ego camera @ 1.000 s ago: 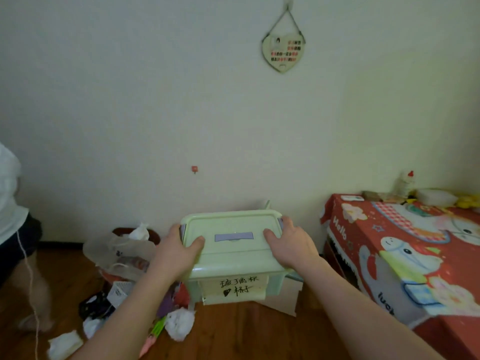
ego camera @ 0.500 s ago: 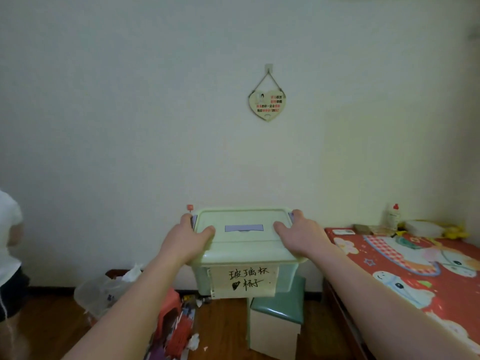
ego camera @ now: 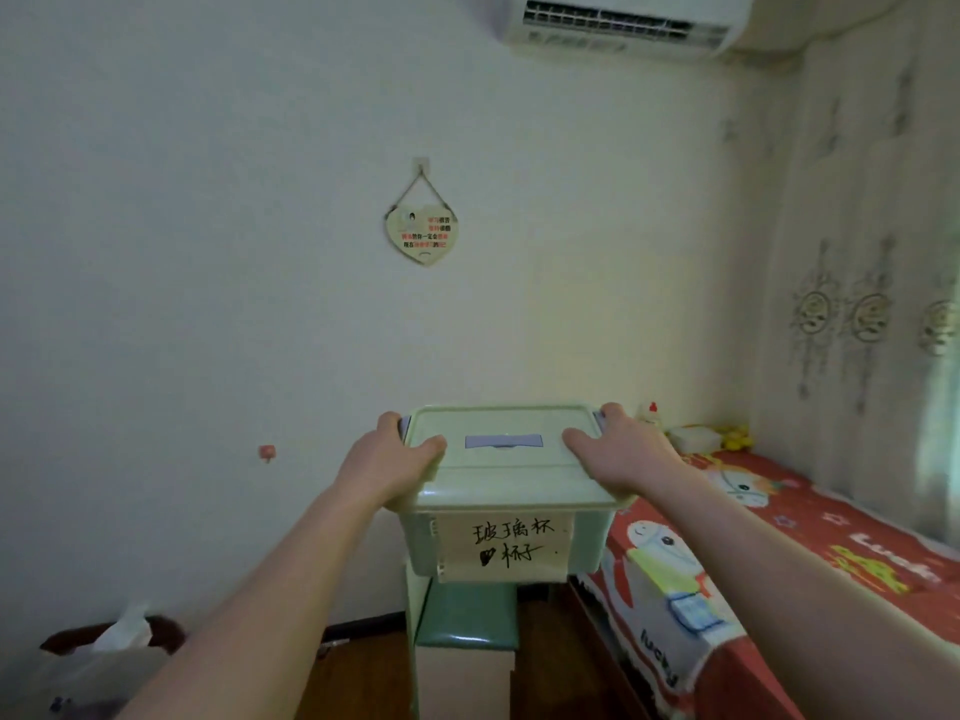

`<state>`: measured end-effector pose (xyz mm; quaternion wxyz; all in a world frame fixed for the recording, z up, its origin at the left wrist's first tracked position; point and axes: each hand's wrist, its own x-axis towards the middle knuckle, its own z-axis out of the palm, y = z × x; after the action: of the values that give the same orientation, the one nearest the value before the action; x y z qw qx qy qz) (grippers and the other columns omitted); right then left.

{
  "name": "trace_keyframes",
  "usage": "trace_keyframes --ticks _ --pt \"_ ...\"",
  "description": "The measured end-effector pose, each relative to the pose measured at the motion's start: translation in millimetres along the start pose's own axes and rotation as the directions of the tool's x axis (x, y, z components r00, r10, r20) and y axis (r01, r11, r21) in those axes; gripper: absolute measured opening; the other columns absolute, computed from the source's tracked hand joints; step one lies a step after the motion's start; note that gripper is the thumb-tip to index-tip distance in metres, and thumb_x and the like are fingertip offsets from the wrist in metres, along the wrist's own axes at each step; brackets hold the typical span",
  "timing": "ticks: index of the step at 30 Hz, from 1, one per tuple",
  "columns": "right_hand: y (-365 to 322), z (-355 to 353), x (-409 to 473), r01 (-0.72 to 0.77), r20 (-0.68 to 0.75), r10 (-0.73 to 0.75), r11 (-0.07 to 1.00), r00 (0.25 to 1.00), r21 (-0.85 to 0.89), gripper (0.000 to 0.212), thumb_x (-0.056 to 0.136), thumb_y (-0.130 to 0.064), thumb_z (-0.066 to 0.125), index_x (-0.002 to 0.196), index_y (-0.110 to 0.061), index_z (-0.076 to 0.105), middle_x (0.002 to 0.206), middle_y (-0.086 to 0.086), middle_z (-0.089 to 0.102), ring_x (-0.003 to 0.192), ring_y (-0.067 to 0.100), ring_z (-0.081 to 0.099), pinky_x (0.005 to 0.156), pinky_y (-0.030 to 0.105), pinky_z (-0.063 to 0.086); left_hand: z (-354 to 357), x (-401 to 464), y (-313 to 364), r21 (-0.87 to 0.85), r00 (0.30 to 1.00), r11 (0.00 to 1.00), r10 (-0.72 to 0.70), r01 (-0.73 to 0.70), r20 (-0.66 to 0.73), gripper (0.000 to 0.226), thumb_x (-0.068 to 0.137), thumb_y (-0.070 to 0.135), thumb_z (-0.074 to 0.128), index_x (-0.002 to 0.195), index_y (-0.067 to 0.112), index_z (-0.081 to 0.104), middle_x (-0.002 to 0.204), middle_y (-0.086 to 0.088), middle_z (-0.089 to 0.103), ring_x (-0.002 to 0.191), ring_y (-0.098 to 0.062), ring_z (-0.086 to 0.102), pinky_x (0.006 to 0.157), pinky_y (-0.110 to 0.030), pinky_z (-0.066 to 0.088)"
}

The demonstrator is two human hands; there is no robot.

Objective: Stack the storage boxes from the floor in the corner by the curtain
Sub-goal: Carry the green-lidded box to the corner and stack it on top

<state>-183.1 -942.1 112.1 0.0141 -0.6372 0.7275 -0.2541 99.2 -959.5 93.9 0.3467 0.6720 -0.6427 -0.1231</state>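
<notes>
Your left hand grips the box lid's left edge | right hand grips its right edge | both arms outstretched.

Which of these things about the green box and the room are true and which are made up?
1. Both hands hold the green storage box: the left hand and the right hand grip its lid edges. True.
2. The box sits on the floor. False: it is held up in the air, above a green-topped stool.
3. A paper label with handwriting is on the box's front. True.
4. A round clock hangs on the wall. False: it is a heart-shaped plaque.
5. An air conditioner is high on the wall. True.
6. The bed cover is plain blue. False: it is red with cartoons.
</notes>
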Motion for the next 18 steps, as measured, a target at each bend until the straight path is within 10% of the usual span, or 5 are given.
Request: trace_keyframes --ticks 12,18 --pt "89.7 -71.2 -81.8 -0.332 -0.147 0.315 0.937 0.938 -0.111 0.076 0.088 -0.063 0.042 0.144 -0.011 0.036 0.124 0.017 0.062 0.106 0.037 0.06 0.08 0.039 0.045 68.7 -23.5 89.6 -0.13 0.925 0.958 0.282 -0.256 0.256 0.072 0.082 0.066 0.055 0.135 0.019 0.039 0.1 0.005 0.049 0.076 -0.011 0.05 0.055 -0.026 0.038" --pt "130.7 -108.5 -151.7 -0.469 -0.198 0.443 0.876 0.874 -0.114 0.074 0.087 -0.065 0.041 0.139 -0.013 0.04 0.121 0.014 0.063 0.101 0.033 0.06 0.083 0.039 0.049 104.2 -63.2 141.3 -0.21 0.841 0.908 0.415 -0.362 0.346 0.082 0.081 0.067 0.055 0.143 0.018 0.035 0.134 -0.008 0.055 0.105 -0.025 0.057 0.084 -0.038 0.05"
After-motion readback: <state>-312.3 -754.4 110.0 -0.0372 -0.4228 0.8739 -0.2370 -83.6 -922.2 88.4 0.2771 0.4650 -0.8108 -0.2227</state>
